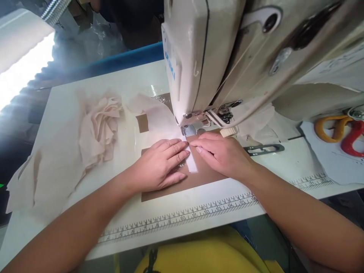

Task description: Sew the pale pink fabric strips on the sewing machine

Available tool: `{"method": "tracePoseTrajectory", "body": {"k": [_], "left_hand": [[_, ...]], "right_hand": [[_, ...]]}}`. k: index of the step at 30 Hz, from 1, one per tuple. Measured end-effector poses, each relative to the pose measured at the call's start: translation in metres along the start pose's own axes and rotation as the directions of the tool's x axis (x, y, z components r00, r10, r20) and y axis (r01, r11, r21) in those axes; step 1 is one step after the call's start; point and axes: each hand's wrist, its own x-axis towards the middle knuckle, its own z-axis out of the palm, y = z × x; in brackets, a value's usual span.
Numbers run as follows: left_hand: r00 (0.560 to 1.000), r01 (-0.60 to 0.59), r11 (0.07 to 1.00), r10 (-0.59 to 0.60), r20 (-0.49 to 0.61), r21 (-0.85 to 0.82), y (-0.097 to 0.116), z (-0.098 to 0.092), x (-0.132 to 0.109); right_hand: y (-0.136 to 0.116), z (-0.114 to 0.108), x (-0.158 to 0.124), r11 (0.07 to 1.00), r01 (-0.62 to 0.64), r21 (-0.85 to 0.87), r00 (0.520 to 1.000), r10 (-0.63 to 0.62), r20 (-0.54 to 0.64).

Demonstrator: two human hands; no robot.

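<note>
Under the needle area of a sewing machine (pixel 184 57) lies a brown piece of material (pixel 162 193) with a narrow white strip (pixel 192 163) on top. My left hand (pixel 162 163) rests flat on the brown piece, fingers stretched out and their tips at the strip's left edge. From the right, my right hand (pixel 220 153) lies on the same piece, its fingers extended and close together, the index fingertip beside the strip near the presser foot (pixel 184 131). Nothing is visibly gripped in either hand. What lies under my palms is hidden.
Crumpled beige fabric (pixel 99 129) lies at left, and a small brown patch (pixel 142 123) behind my left hand. Dark thread snips (pixel 265 149) and scissors with orange and red handles (pixel 332 129) are at right. A ruler (pixel 182 218) lines the front edge; a bright lamp (pixel 25 57) stands upper left.
</note>
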Motion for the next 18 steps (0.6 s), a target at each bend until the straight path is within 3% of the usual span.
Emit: {"method": "tracePoseTrajectory", "body": {"k": [18], "left_hand": [[0.999,0.045,0.999,-0.046,-0.007,-0.006,-0.0011,0.0012,0.0007]], "right_hand": [[-0.0018,-0.0005,-0.0014,0.996,0.075,-0.037,0.997,-0.076,-0.025]]}}
